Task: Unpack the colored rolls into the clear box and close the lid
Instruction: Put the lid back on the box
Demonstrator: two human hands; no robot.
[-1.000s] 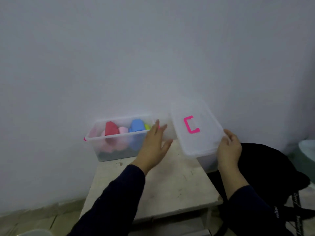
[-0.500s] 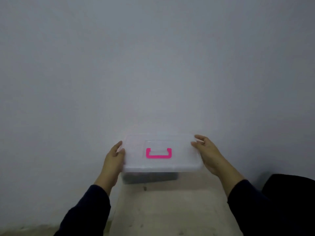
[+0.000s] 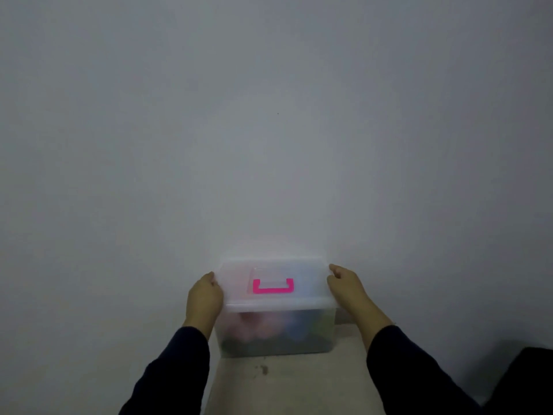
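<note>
Both hands grip the lid's short ends: left hand (image 3: 204, 298) and right hand (image 3: 348, 287) clamp their fingers on the lid (image 3: 276, 284) atop the clear box (image 3: 275, 336); blurred colored rolls (image 3: 263, 326) sit inside, below the fingers

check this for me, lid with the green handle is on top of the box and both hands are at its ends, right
Not quite: the handle is pink, not green, as the head view shows. The rest holds: the lid sits on the box, with the left hand and right hand at its ends.
</note>
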